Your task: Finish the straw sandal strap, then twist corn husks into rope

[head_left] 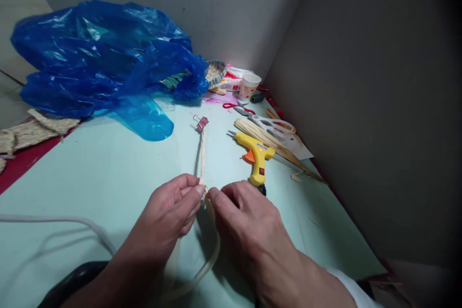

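Observation:
A thin cream-coloured braid (202, 154) runs straight toward me from a pink binder clip (202, 123) at its far end. My left hand (176, 207) pinches the near end of the braid between thumb and forefinger. Close against it, my right hand (245, 221) has its fingers bent and pressed together on a pale flat strand (212, 211) at the braid's end. Loose strands (204, 274) hang and curve below both hands toward the near side. The right fingertips are partly hidden behind the hand.
A yellow glue gun (255, 154) lies right of the braid, beside a bundle of pale strips (260, 135) and white-handled scissors (277, 126). A paper cup (250, 87) and a small woven basket (216, 74) stand behind. A blue plastic bag (104, 53) fills the back left; a grey cable (72, 220) lies left.

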Demonstrator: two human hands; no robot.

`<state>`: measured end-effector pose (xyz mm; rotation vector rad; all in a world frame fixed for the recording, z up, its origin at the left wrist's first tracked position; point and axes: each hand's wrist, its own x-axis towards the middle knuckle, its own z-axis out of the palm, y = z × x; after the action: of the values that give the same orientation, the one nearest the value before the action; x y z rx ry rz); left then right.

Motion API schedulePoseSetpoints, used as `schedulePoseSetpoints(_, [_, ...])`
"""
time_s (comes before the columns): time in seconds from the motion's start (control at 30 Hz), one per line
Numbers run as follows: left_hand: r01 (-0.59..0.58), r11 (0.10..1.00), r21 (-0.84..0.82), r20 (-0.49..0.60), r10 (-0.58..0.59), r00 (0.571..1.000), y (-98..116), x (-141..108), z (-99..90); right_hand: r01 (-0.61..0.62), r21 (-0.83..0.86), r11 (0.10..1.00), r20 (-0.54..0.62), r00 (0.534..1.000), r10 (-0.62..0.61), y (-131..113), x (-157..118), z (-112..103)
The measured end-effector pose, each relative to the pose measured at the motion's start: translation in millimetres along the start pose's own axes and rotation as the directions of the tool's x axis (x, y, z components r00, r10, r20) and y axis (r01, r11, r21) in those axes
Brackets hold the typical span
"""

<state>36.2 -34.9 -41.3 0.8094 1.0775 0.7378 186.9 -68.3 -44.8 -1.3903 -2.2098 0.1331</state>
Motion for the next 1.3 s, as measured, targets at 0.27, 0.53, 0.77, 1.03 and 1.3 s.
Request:
schedulePoseSetpoints(0.27, [-0.032, 0.995, 0.094, -0.009, 0.033, 0.999, -1, 1, -0.8, 0.036, -0.119, 0.992, 0.122, 0.992, -0.022, -1, -1, -2])
schedulePoseSetpoints(0.53, [-0.116, 0.955, 0.273, -0.004, 0.121, 0.993, 0, 3, 0.6, -0.331, 0.189, 0.925, 0.324, 0.91, 0.259, 8, 16, -10])
schedulePoseSetpoints(0.77, [-0.164, 0.919, 0.358, -0.061, 0.198, 0.978, -5, 4, 3.4, -0.386, 0.145, 0.911, 0.245, 0.906, 0.345, -6, 12, -9])
schedulePoseSetpoints(1.03, [-0.162, 0.938, 0.306, -0.006, 0.172, 0.985, -3, 0, -4.1, -0.419, -0.016, 0.908, 0.116, 0.901, 0.418, -31, 8, 7])
schedulePoseSetpoints(1.3, [-0.117, 0.971, 0.207, -0.066, 0.134, 0.989, -6, 0, -3.7, -0.2, -0.189, 0.961, -0.03, 0.98, 0.198, -37, 2, 7])
